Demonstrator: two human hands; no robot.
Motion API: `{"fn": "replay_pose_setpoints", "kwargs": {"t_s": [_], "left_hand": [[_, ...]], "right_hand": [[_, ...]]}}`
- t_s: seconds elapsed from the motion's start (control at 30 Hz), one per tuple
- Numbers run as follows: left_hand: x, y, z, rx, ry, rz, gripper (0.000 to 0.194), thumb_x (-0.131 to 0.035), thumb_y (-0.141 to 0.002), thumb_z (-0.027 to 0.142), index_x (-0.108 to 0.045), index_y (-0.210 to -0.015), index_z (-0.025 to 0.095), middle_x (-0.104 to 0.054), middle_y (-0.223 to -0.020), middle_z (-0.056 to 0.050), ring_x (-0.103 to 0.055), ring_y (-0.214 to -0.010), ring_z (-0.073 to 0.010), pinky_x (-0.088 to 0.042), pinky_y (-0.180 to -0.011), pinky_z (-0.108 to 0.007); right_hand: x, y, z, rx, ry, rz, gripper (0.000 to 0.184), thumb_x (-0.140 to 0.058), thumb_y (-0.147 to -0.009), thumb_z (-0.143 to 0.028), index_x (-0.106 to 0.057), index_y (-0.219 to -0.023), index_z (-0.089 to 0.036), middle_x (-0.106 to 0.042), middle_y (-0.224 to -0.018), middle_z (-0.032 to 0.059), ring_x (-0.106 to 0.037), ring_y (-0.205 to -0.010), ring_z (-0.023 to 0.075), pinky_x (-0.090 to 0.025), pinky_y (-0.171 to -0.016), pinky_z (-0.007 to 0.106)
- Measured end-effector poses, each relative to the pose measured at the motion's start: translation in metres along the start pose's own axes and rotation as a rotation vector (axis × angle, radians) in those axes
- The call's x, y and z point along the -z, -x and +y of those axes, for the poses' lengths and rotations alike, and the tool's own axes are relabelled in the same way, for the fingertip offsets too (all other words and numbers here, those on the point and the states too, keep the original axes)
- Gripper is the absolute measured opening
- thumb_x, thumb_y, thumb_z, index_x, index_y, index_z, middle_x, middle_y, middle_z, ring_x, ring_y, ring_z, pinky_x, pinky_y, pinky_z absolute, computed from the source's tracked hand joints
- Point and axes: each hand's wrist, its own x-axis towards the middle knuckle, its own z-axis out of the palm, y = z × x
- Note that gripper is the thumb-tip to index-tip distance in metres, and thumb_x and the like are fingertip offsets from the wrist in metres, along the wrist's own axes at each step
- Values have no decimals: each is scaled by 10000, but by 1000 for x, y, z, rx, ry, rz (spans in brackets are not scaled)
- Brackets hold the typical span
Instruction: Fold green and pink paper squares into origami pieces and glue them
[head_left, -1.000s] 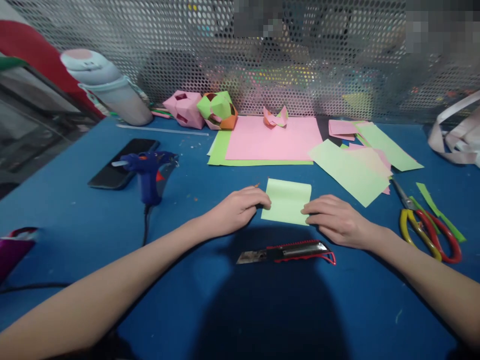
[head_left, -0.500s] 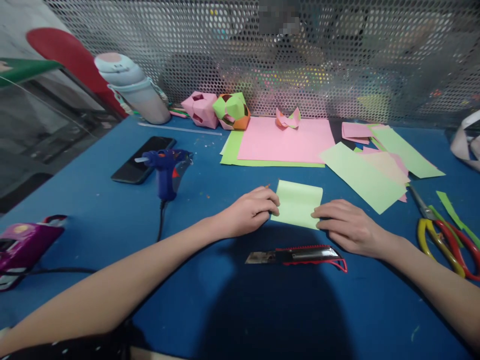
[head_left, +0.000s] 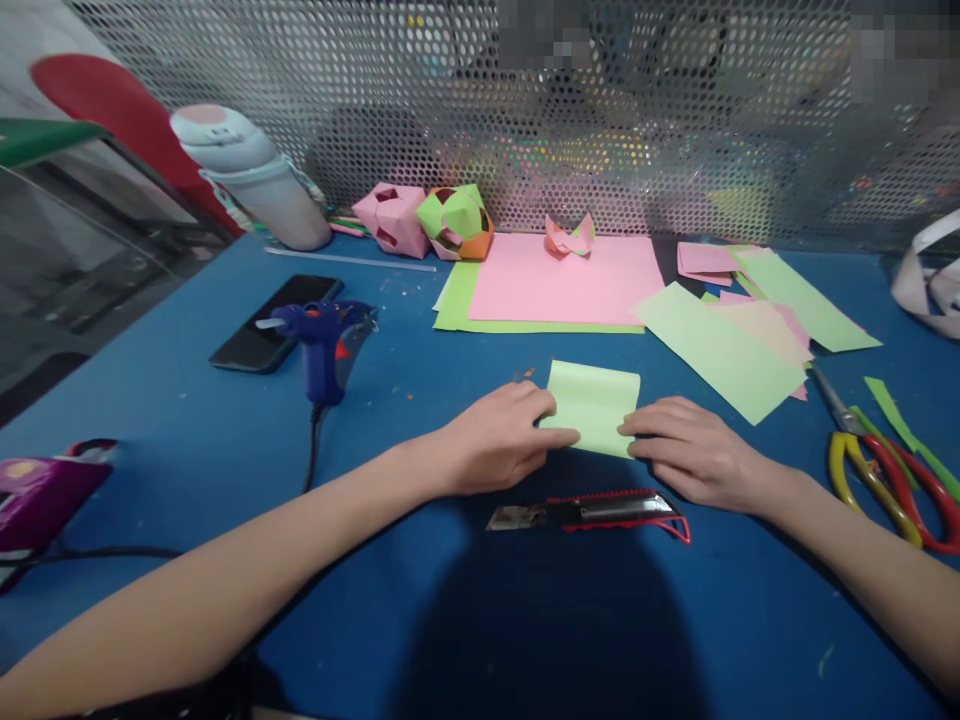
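Note:
A small folded light-green paper lies on the blue table between my hands. My left hand rests at its left edge, fingers curled, with a fingertip pressing along the near edge of the paper. My right hand presses the paper's right near corner with its fingertips held together. A red utility knife with its blade out lies just in front of both hands, touching neither.
Pink and green sheets and cut strips lie behind. Folded paper balls stand by the mesh wall. A blue glue gun, phone and bottle are left. Scissors lie right; a purple object far left.
My left hand's finger has slid rightward along the near edge of the green paper. The right hand holds its place. The view has shifted slightly.

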Motion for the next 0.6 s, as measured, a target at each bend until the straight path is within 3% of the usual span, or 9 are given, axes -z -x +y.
{"fn": "replay_pose_setpoints", "kwargs": {"t_s": [0.1, 0.2, 0.33, 0.43, 0.53, 0.6], "left_hand": [[9, -3, 10, 10, -122, -88, 411, -492, -864, 232, -562, -1262, 306, -549, -896, -79, -510, -825, -248, -419, -755, -404], [12, -5, 20, 16, -173, -69, 359, -503, -861, 264, -600, -1206, 244, -538, -889, -84, -500, -840, -255, -395, -786, -421], [10, -8, 32, -126, -233, -71, 194, -511, -860, 218, -695, -857, 156, -556, -856, -107, -466, -902, -267, -382, -795, -393], [9, -10, 37, -253, -303, -100, 255, -502, -867, 160, -676, -682, 180, -560, -731, -104, -451, -875, -263, -375, -791, -376], [11, -13, 40, -264, -260, -77, 269, -488, -886, 159, -658, -679, 177, -587, -770, -107, -473, -864, -255, -395, -768, -371], [12, -14, 42, -202, -159, -61, 268, -437, -926, 198, -657, -776, 163, -604, -853, -103, -498, -859, -240, -428, -772, -368]], "right_hand": [[0, -2, -1, -6, 7, 14, 242, -521, -833, -87, -615, -1042, -167, -638, -1132, 108, -575, -1086, 226, -479, -910, 443], [0, -5, -4, -18, 8, 21, 220, -517, -841, -87, -621, -1019, -162, -649, -1112, 105, -590, -1052, 219, -484, -889, 430], [2, -8, -7, -35, 2, 18, 192, -502, -853, -93, -634, -974, -162, -661, -1085, 100, -601, -1021, 212, -484, -876, 424], [3, -9, -7, -37, 6, 20, 183, -499, -858, -99, -641, -956, -162, -670, -1066, 97, -605, -1011, 215, -482, -873, 428], [3, -11, -8, -41, 9, 21, 175, -506, -856, -96, -645, -946, -151, -675, -1046, 98, -612, -991, 215, -484, -864, 426], [2, -13, -9, -56, 5, 19, 178, -501, -858, -98, -649, -942, -149, -678, -1033, 99, -617, -976, 215, -490, -854, 425]]}}
